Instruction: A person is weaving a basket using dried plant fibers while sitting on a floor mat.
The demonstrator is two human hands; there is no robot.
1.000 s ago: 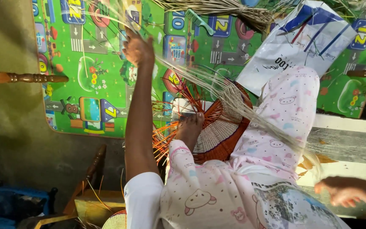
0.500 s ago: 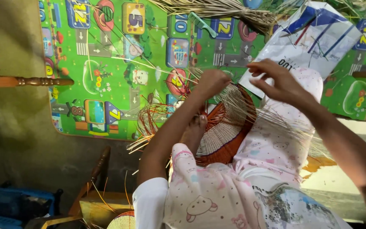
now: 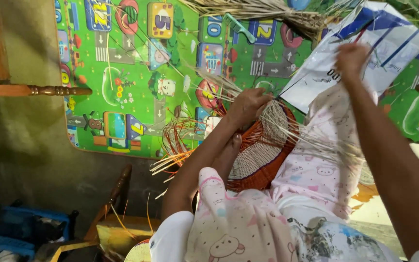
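Note:
A round woven basket base, pale in the middle with an orange-brown rim, rests between my legs in pink patterned trousers. Many thin pale strands fan out from it to the right and upward. My left hand presses on the top edge of the weave, fingers closed on the strands there. My right hand is raised far from the basket, pinching a thin strand pulled out from the weave. Loose orange strips stick out at the basket's left side. My foot lies against the basket.
A green children's play mat covers the floor ahead. A white and blue plastic sack lies at upper right, a bundle of dry fibres at top. Wooden furniture stands left; blue crates sit lower left.
My left hand came down from high over the mat to the basket's edge. My right hand rose from the lower right and now pulls a strand up and to the right.

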